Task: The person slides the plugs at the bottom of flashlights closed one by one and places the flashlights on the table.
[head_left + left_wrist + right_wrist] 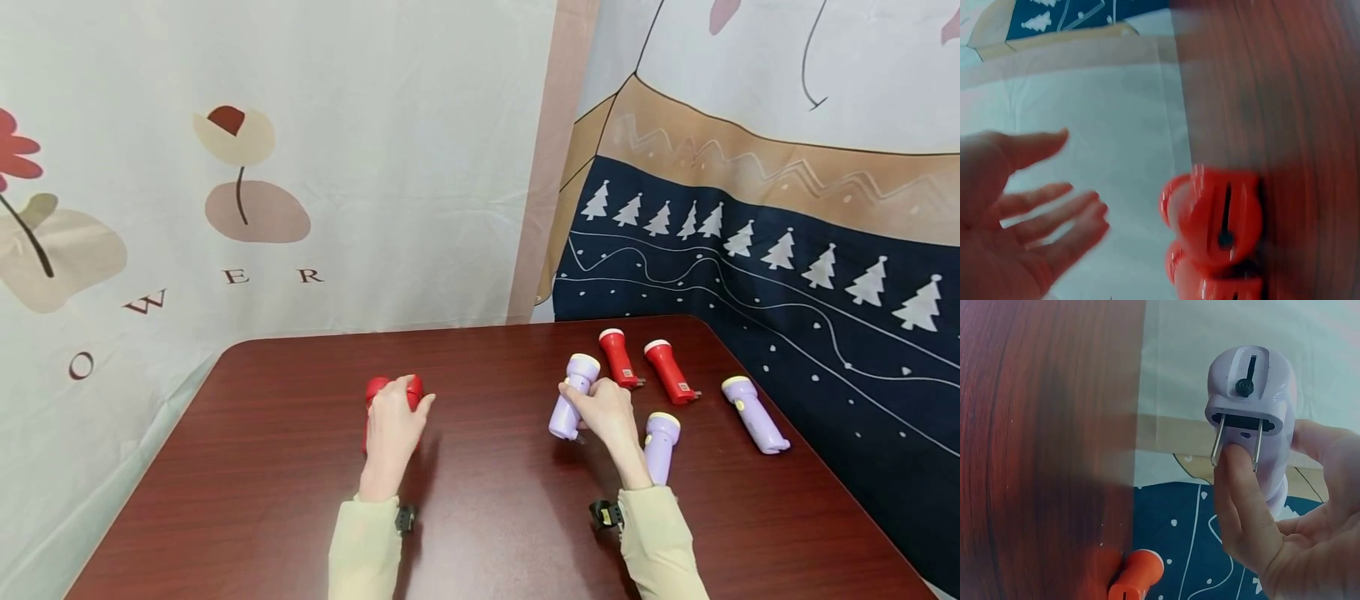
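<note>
Leftmost, the left hand hangs with fingers spread and straight just above two red flashlights lying on the surface. Further right, the right hand grips a purple flashlight, lifted off the surface, thumb at its plug prongs.

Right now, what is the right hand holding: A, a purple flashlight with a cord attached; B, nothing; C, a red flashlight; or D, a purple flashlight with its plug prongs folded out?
D: the right hand grips the purple flashlight, whose two metal prongs stick out at its end, with no cord in sight.
</note>
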### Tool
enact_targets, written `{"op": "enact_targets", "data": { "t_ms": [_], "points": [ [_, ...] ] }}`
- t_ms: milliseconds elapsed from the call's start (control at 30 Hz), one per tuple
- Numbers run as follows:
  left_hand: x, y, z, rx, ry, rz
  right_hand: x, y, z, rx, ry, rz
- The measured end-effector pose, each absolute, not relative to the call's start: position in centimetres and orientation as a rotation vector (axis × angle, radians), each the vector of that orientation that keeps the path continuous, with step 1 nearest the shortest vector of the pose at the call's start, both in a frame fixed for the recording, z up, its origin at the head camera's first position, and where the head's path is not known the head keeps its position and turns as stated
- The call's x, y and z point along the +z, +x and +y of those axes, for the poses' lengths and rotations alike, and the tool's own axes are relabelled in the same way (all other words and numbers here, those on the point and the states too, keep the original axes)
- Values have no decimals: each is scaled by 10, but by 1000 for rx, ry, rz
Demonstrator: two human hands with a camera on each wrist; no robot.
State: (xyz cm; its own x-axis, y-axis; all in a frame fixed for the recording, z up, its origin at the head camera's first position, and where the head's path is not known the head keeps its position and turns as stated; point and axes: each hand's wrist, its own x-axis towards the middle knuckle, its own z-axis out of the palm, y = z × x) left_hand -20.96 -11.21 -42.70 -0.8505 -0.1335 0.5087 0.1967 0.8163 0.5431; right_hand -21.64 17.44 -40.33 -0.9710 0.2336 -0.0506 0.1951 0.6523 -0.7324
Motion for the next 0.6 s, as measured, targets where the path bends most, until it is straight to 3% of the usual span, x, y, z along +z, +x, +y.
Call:
{"op": "enact_targets", "data": {
  "t_ms": [200,600],
  "points": [
    [-429,-208,-86,-824,-383,-2459,-404,-216,167,1276,-336,-2736],
    [-431,-200,-43,-887,-745,-2390,-401,-215,152,1321,-318,-2674]
  ]
}}
